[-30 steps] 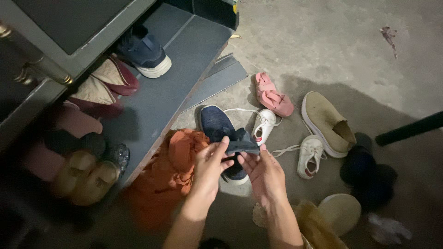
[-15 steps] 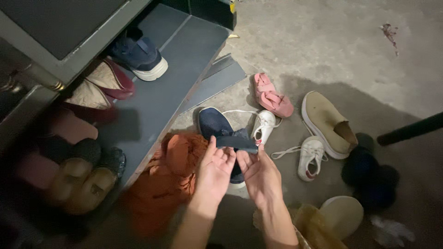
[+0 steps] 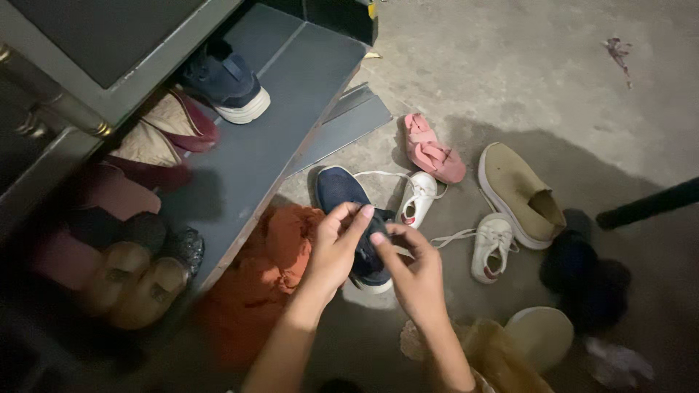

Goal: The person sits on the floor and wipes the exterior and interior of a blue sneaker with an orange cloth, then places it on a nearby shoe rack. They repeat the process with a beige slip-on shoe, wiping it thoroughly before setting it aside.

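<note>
1. The scene is dim overall; the brightest patch is the bare concrete floor [image 3: 524, 65] toward the top right.
2. A broad soft shadow covers the floor's lower half, with a diagonal edge running down to the right.
3. The shelf's [image 3: 277, 124] left end sinks into near black, and the shoes there are murky and smeared.
4. Both hands [image 3: 336, 247] [image 3: 415, 273] look slightly soft, as do the bottom corners.
5. No glare shows anywhere.
</note>
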